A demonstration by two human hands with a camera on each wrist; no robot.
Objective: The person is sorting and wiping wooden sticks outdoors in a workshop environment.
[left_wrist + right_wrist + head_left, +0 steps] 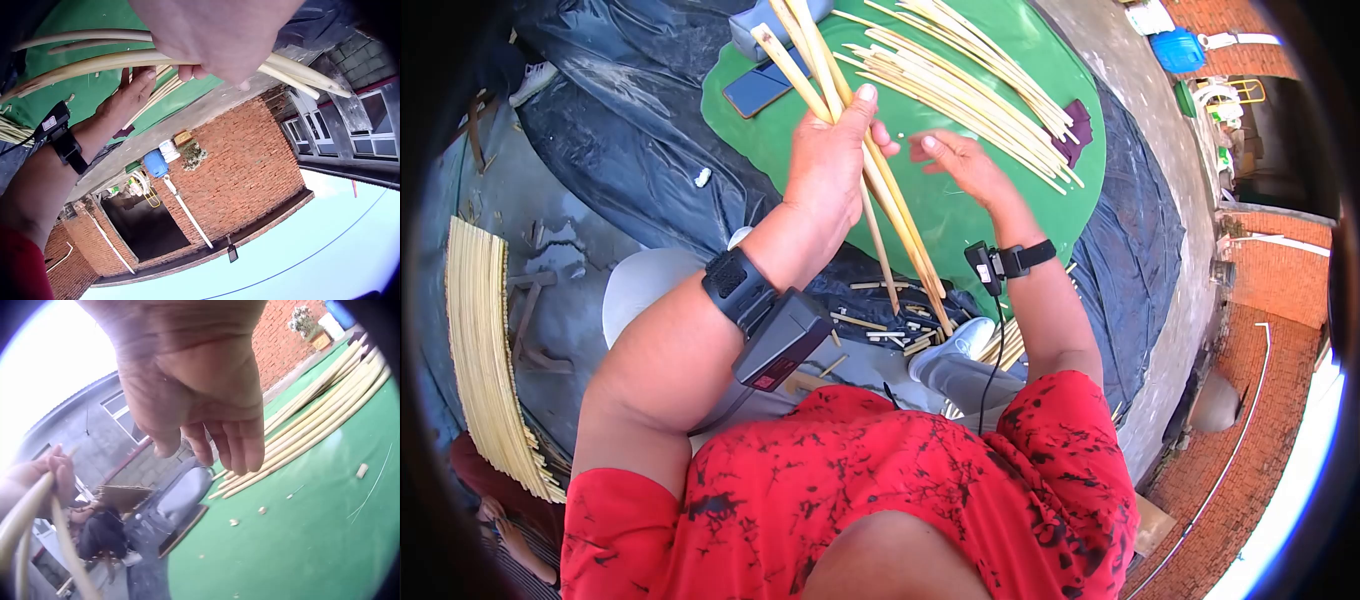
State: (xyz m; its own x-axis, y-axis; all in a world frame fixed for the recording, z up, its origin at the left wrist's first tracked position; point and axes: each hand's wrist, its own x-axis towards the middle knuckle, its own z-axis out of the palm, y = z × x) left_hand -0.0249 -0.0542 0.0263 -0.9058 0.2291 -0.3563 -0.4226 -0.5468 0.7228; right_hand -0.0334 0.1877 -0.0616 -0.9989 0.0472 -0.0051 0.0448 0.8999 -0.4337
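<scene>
Left hand holds the sticks, right hand is without load

The left hand (825,165) is closed around a small bundle of sticks (921,248), at least three, with the thumb lying along them. The bundle stands at a slant in front of the person: the upper ends point away above the green sheet (1040,230), and the lower ends come down near the shoe (970,340) and the short pieces (917,348). Whether these ends touch the ground, I cannot tell. The right hand (970,165) is near the bundle but apart from it; its fingers are loosely bent, and it has hold of nothing. Beyond it, more long sticks (975,105) lie on the sheet.

In my judgement, the main danger is slipping. All the bundle depends on one hand, and the sticks spread at the bottom, so if the grip becomes weaker, one of them could slide down or turn across the others. The lower ends could also catch on the shoe or among the short pieces if the bundle swings. The upper ends could knock the phone (757,90) if they are lowered carelessly. Finally, the cable (1003,335) hanging from the right wrist could become caught by a stick.
</scene>
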